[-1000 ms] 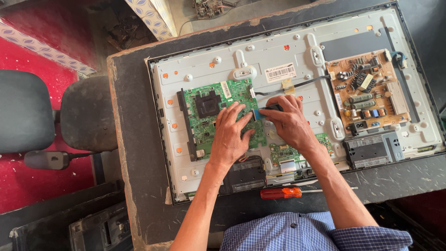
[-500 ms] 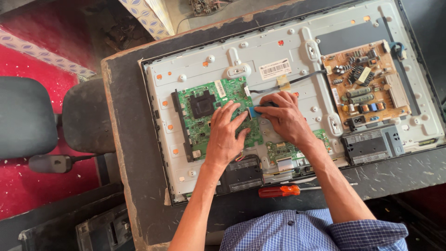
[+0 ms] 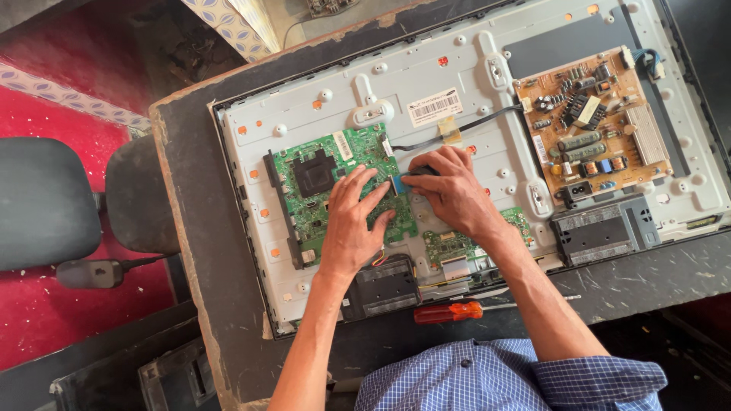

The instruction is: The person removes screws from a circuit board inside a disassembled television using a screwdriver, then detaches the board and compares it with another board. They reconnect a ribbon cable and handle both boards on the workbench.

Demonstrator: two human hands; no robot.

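Label (image 3: 432, 106), white and rectangular, stuck on grey panel back (image 3: 472, 68) above green circuit board (image 3: 335, 190). Left hand (image 3: 354, 221) spread flat on that board, fingers open; right hand (image 3: 449, 186) pinching small blue connector (image 3: 397, 184) at its edge.

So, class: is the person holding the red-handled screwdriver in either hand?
No, the screwdriver lies on the table's near edge while both hands, left hand and right hand, rest on the green circuit board.

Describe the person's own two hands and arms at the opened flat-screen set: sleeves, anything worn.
Both forearms are bare. The blue-and-white checked shirt has short sleeves, the cuff showing on the right upper arm. The left hand and right hand show no gloves; no watch or ring is visible.
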